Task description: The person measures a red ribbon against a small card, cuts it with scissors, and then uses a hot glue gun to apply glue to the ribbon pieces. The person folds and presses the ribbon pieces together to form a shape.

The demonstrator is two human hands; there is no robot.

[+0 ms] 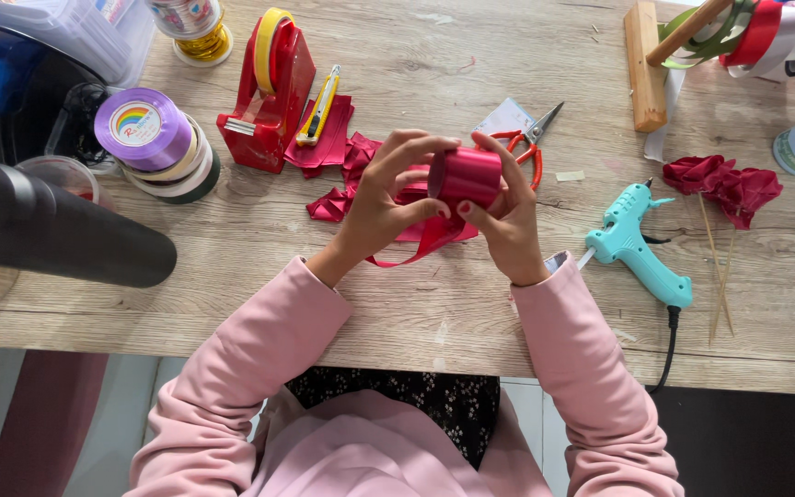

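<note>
Both my hands hold a roll of dark red ribbon [467,176] just above the wooden table [416,294]. My left hand [384,193] grips its left side with the fingers curled over the top. On the right side, my right hand [506,216] wraps the roll with the thumb underneath. A loose strip of red ribbon [416,247] hangs from the roll onto the table. Cut red ribbon pieces [347,175] lie just behind my hands.
A red tape dispenser [269,92], a yellow box cutter [318,109] and stacked ribbon spools [154,138] sit at left. Orange-handled scissors [531,138] lie behind my hands. A teal glue gun [641,244] and red ribbon roses on sticks [729,189] are at right. A wooden ribbon rack [655,55] stands far right.
</note>
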